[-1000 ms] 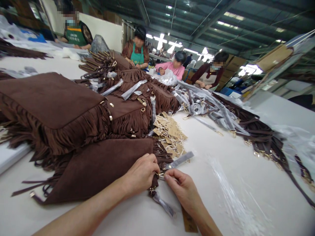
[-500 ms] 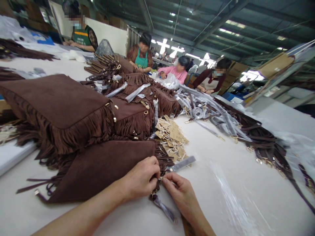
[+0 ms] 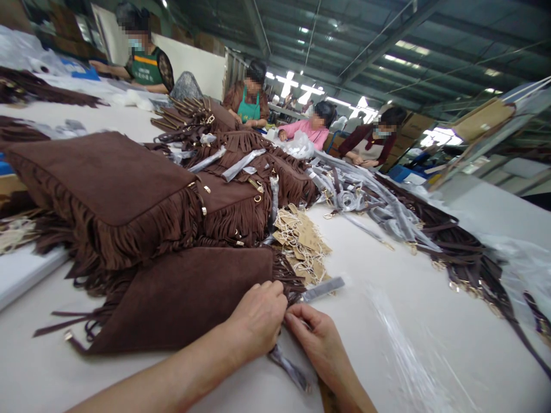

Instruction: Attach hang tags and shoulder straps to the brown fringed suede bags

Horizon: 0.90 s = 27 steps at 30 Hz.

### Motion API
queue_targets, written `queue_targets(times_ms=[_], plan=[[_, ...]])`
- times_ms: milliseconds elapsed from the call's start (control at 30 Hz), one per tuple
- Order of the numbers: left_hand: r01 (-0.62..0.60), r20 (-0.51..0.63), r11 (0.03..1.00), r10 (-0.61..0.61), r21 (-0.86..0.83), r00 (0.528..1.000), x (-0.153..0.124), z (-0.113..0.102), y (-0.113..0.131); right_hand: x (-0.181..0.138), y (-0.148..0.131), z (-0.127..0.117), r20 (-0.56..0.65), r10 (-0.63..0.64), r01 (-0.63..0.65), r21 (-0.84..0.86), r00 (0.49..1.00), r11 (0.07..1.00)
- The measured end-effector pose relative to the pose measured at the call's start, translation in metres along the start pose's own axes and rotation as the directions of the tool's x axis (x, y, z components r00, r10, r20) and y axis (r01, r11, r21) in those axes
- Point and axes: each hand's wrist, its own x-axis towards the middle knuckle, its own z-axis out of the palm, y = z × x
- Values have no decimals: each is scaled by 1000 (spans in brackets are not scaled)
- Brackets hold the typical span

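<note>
A dark brown fringed bag (image 3: 189, 301) lies flat on the table before me. My left hand (image 3: 260, 315) is closed at the bag's right edge, its fingertips mostly hidden behind the hand. Beside it my right hand (image 3: 316, 335) pinches with thumb and forefinger, almost touching the left; what sits in the pinch is too small to make out. Below the hands pokes out a twisted plastic-wrapped piece (image 3: 289, 370) with a metal end. A grey wrapped strip (image 3: 323, 288) lies just beyond the right hand.
More fringed bags (image 3: 107, 178) are piled behind. Brown paper tags with white strings (image 3: 301, 241) lie beside them. Wrapped straps (image 3: 365, 195) and bare brown straps (image 3: 465, 246) stretch along the right. Clear plastic fasteners (image 3: 396, 338) are near my right hand. Several people work across the table (image 3: 353, 321).
My left hand has shifted slightly right and rolled over, now covering the small gold metal fitting seen between the hands before. My right hand keeps its pinch in nearly the same place.
</note>
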Motion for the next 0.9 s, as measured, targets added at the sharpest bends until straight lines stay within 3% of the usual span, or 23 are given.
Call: queue_targets(times_ms=[133, 367, 500, 600, 900], plan=[[-4, 3, 999, 4, 41, 1000, 3, 6, 3, -1, -4, 0, -8, -13, 13, 5, 1000, 1000], [7, -32, 989, -12, -150, 999, 2, -4, -11, -4, -5, -3, 8, -33, 33, 12, 999, 999], [-12, -107, 955, -20, -295, 994, 0, -10, -17, -4, -5, -2, -51, -178, 177, -38, 983, 984], [-33, -162, 906, -40, -421, 986, -1, -9, -20, -4, -4, 0, -29, -288, 283, -109, 957, 953], [-117, -182, 879, 35, -463, 983, -6, -9, -24, -7, 0, 1, 22, -119, 121, -80, 993, 989]])
